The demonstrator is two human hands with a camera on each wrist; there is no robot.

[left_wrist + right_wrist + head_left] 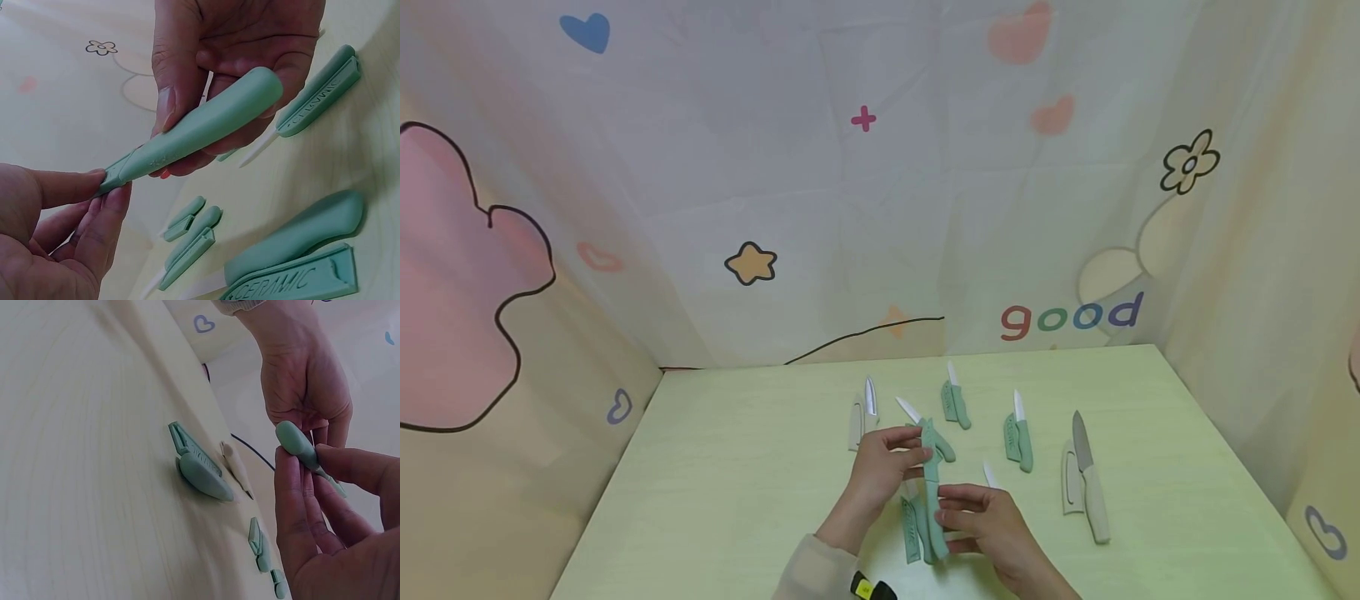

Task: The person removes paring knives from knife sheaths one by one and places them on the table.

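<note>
A green-handled knife (206,128) is held above the table between both hands, with its blade hidden in a green sheath (114,173). My left hand (877,471) pinches the sheath end between thumb and fingers. The handle is gripped by my right hand (996,529), thumb on one side and fingers on the other. Below the hands, another green knife (300,234) lies beside its sheath (306,278), marked CERAMIC. Near the right hand, a white blade (990,475) shows, the rest of that knife hidden in the head view.
Further back lie green knives (960,404) (1024,442) beside their sheaths, and one green knife (943,446) partly behind the left hand. A beige-handled knife (1096,500) and its sheath (1072,483) lie right. Another pale knife (871,400) and sheath (856,425) lie back left.
</note>
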